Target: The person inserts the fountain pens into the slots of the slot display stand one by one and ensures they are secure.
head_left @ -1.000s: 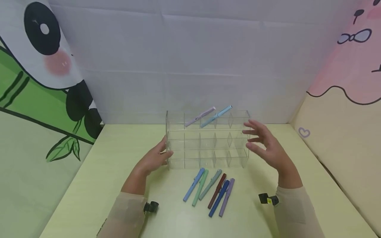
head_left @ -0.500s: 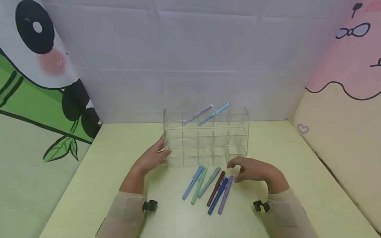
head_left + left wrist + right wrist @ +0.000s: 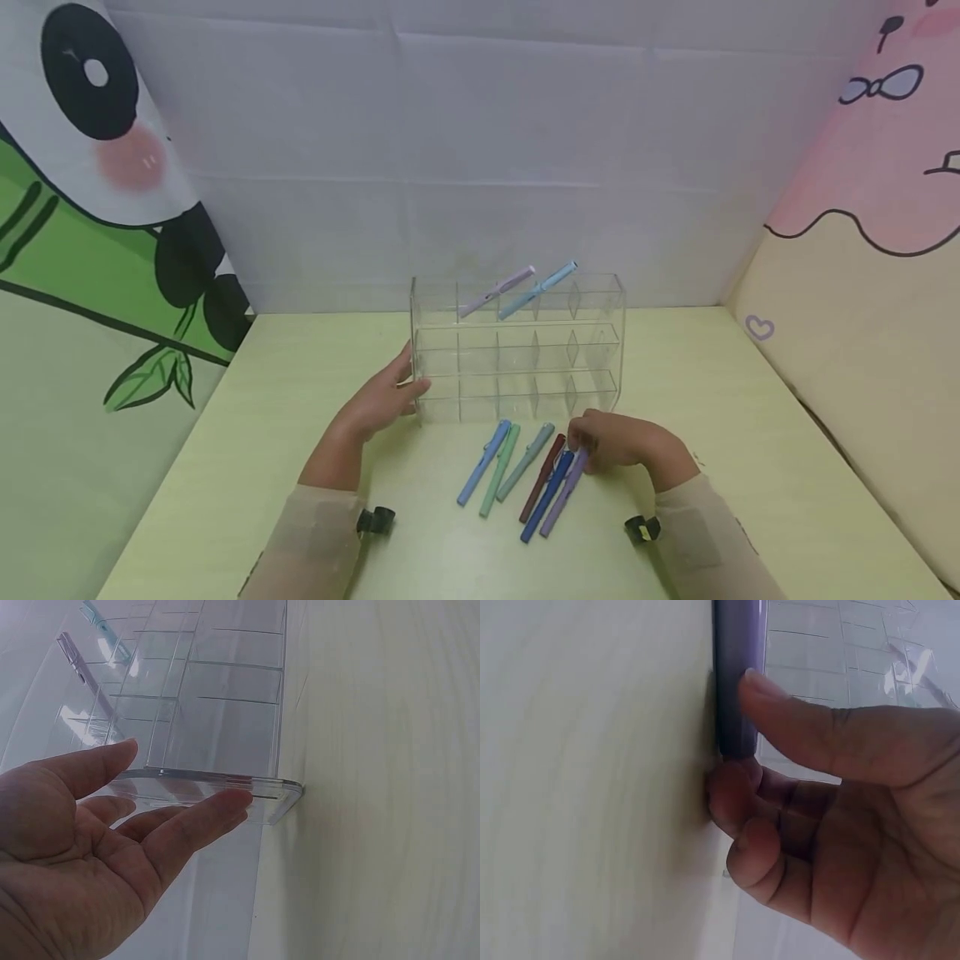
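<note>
Pale yellow covers the worktop (image 3: pixel 202 500), and on it, midway between the left and right edges, stands a see-through plastic rack (image 3: pixel 517 337), its tiers facing the person, probably so every compartment can be reached from the front. The left hand (image 3: pixel 378 404) is at the rack's left side, most likely to keep the light frame from sliding; its grip is loose and wide, thumb at the front, fairly straight fingers touching the side panel. The right hand (image 3: pixel 618 437) is more tightly closed: its thumb lies against the purple pen (image 3: pixel 562 496) and its fingers curl in at the pen's rack-side end, seemingly a pinch; whether that end is off the worktop I cannot tell. The pen lies in front of the rack, rightmost in a loose fan with a dark blue pen (image 3: pixel 547 497), a dark red pen (image 3: pixel 542 479), a grey-green pen (image 3: pixel 527 462), a light green pen (image 3: pixel 500 469) and a mid-blue pen (image 3: pixel 483 463). In the rack's top tier a lilac pen (image 3: pixel 497 292) and a sky-blue pen (image 3: pixel 538 290) lean rightward, presumably because the compartments are roomier than the pens.
</note>
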### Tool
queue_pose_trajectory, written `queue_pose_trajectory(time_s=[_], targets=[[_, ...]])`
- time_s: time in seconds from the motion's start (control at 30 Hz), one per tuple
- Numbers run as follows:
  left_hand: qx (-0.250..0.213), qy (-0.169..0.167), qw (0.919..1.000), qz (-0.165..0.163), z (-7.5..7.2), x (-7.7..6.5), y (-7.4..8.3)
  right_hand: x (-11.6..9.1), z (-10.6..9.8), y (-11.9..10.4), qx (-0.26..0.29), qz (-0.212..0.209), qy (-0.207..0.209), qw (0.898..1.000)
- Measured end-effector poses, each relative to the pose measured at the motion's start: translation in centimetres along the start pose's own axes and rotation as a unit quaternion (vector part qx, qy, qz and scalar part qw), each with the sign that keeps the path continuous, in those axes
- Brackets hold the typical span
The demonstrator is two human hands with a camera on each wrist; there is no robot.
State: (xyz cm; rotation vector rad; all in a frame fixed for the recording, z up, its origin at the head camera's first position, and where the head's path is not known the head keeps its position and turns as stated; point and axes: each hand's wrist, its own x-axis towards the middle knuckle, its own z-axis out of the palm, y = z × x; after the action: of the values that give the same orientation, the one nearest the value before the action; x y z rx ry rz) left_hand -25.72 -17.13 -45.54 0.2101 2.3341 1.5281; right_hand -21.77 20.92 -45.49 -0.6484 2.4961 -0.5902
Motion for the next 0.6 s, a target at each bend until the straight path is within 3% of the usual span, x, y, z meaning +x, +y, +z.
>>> queue_pose_trajectory(time_s=[0.27,0.6], targets=[[-0.003,0.0,1.0,-0.001,0.1,0.2,-0.1,0.0,-0.3,1.0,0.009,-0.035,-0.009,0.999],[-0.005,0.001,1.0,-0.004,0.1,0.3,-0.1,-0.4,-0.7,1.6,0.059,-0.017,-0.018,0.998]])
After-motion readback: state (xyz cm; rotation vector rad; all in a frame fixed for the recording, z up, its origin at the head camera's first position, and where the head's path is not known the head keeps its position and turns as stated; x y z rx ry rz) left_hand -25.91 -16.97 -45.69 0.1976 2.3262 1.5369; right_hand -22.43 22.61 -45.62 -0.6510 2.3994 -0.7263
